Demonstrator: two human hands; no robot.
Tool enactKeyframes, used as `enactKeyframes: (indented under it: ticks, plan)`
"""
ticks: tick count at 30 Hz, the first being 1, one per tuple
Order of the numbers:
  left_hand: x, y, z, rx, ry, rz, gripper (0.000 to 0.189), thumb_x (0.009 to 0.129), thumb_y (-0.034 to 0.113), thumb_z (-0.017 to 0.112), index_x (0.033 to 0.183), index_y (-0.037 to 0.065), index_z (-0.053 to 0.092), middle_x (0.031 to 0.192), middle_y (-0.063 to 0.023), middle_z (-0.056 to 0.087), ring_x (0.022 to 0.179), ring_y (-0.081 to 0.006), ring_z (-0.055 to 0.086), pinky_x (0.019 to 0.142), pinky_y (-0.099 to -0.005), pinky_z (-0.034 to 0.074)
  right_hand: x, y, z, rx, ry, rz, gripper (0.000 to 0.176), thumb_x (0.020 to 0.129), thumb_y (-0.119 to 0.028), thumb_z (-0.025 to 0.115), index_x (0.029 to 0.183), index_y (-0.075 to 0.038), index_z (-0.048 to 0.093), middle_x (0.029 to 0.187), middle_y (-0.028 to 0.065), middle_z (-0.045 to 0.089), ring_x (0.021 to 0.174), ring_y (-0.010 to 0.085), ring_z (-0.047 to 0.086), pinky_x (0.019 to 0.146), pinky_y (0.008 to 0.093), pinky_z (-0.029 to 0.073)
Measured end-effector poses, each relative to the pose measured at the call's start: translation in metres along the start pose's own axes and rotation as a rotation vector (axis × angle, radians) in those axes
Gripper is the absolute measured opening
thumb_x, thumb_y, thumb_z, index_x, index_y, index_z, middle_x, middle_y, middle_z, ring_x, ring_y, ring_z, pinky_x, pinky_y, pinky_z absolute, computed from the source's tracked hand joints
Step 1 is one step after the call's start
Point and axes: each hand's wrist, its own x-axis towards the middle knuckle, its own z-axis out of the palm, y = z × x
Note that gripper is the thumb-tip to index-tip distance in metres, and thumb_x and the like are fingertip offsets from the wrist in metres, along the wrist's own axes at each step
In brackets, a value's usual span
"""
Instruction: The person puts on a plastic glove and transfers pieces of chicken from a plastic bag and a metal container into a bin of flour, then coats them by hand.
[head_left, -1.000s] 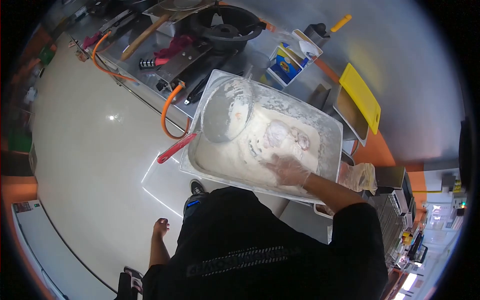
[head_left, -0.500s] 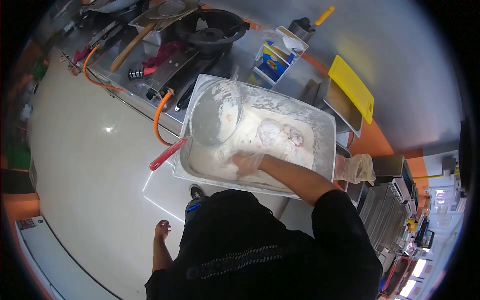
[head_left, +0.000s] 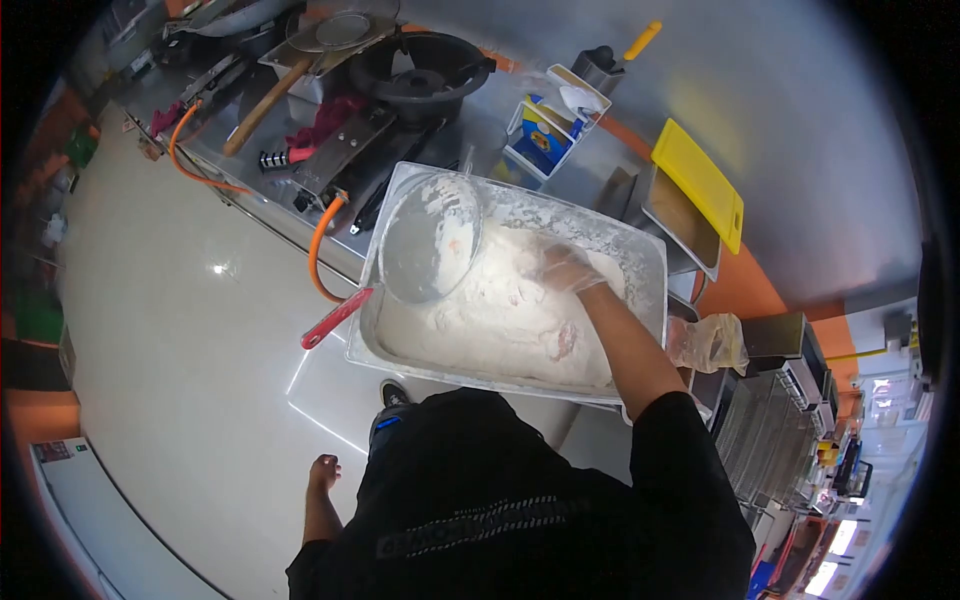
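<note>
A large metal tray full of white flour lies before me. My right hand, in a clear plastic glove, is down in the flour near the tray's far right side; its fingertips are blurred and partly buried. A flour-coated piece of what looks like raw meat shows pinkish close to the near edge. Across the tray's left end rests a round sieve with a red handle. My bare left hand hangs low at my side, its fingers curled with nothing seen in them.
Behind the tray are a black burner ring, an orange hose and a wooden-handled strainer. A white caddy with a blue-yellow box, a yellow cutting board and a plastic bag are at the right.
My right hand has moved from the tray's near middle to its far right. The two lumps seen there are no longer distinct, and a pinkish piece now shows nearer me.
</note>
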Motion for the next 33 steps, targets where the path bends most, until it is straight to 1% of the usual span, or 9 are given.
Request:
enactKeyframes:
  ticks: [2,3,9,13,18,21,25,28,33]
  plan:
    - [0.003,0.010,-0.004,-0.050,0.021,0.070,0.026,0.089,0.016,0.050,0.106,-0.003,0.055,0.089,-0.0132,0.062,0.073,-0.0187,0.063,0.058,-0.0311,0.054,-0.003,-0.003,0.011,0.081,0.004,-0.056,0.064,0.069,-0.051,0.067,0.107,-0.001,0.057,0.099,0.0192,0.063,0.091,0.0310,0.060,0.081,0.0397,0.045]
    - [0.005,0.014,-0.005,-0.048,0.027,0.105,0.026,0.089,0.017,0.051,0.106,-0.002,0.055,0.089,-0.0133,0.062,0.073,-0.0189,0.063,0.058,-0.0309,0.054,0.000,-0.003,0.013,0.117,-0.197,-0.003,0.071,0.062,-0.051,0.072,0.108,0.000,0.056,0.099,0.0199,0.062,0.091,0.0306,0.060,0.082,0.0401,0.045]
    - [0.009,0.019,0.001,-0.093,0.023,0.153,0.028,0.088,0.019,0.052,0.107,-0.001,0.055,0.090,-0.0137,0.062,0.074,-0.0195,0.063,0.060,-0.0307,0.054,-0.047,-0.042,-0.009,0.289,-0.429,0.045,0.068,0.063,-0.041,0.076,0.114,-0.001,0.054,0.096,0.0189,0.062,0.090,0.0293,0.059,0.080,0.0401,0.046]
    - [0.005,0.010,0.004,-0.053,-0.019,0.054,0.028,0.088,0.019,0.052,0.107,-0.002,0.055,0.092,-0.0142,0.062,0.075,-0.0207,0.063,0.060,-0.0313,0.054,-0.053,-0.045,0.016,0.400,-0.330,0.122,0.069,0.060,-0.044,0.076,0.111,-0.001,0.058,0.100,0.0209,0.062,0.090,0.0295,0.061,0.078,0.0376,0.047]
    - [0.002,0.004,0.001,-0.020,-0.034,-0.046,0.027,0.088,0.018,0.052,0.107,-0.002,0.055,0.092,-0.0141,0.062,0.075,-0.0216,0.063,0.060,-0.0320,0.055,-0.044,-0.037,0.056,0.283,-0.214,-0.046,0.078,0.070,-0.037,0.072,0.132,-0.002,0.040,0.118,0.0243,0.052,0.106,0.0319,0.054,0.092,0.0366,0.043]
    - [-0.007,0.020,-0.008,-0.007,-0.014,-0.039,0.027,0.089,0.018,0.052,0.107,-0.002,0.055,0.091,-0.0140,0.062,0.076,-0.0217,0.063,0.060,-0.0319,0.055,-0.043,-0.031,0.035,0.386,-0.113,0.031,0.079,0.068,-0.037,0.072,0.124,0.009,0.041,0.117,0.0263,0.054,0.109,0.0358,0.053,0.093,0.0360,0.042]
    - [0.005,0.025,-0.009,0.006,0.019,0.070,0.028,0.089,0.019,0.051,0.107,-0.002,0.055,0.089,-0.0140,0.063,0.076,-0.0204,0.063,0.059,-0.0314,0.054,-0.037,-0.014,0.010,0.588,-0.185,0.096,0.076,0.072,-0.040,0.067,0.127,0.006,0.040,0.130,0.0249,0.044,0.113,0.0335,0.051,0.096,0.0370,0.038]
    - [0.012,0.027,-0.004,-0.046,0.022,0.169,0.029,0.089,0.020,0.051,0.107,-0.002,0.055,0.088,-0.0143,0.063,0.075,-0.0191,0.063,0.059,-0.0312,0.054,-0.028,-0.011,0.003,0.357,-0.165,0.297,0.072,0.072,-0.039,0.066,0.124,0.005,0.044,0.126,0.0258,0.047,0.113,0.0341,0.051,0.095,0.0377,0.039]
    - [0.013,0.024,0.004,-0.026,-0.009,0.122,0.029,0.089,0.020,0.051,0.107,-0.002,0.056,0.086,-0.0140,0.064,0.074,-0.0196,0.064,0.059,-0.0309,0.054,-0.020,-0.008,0.004,0.135,-0.237,0.301,0.055,0.074,-0.032,0.063,0.112,0.006,0.054,0.113,0.0271,0.056,0.106,0.0355,0.055,0.091,0.0386,0.042]
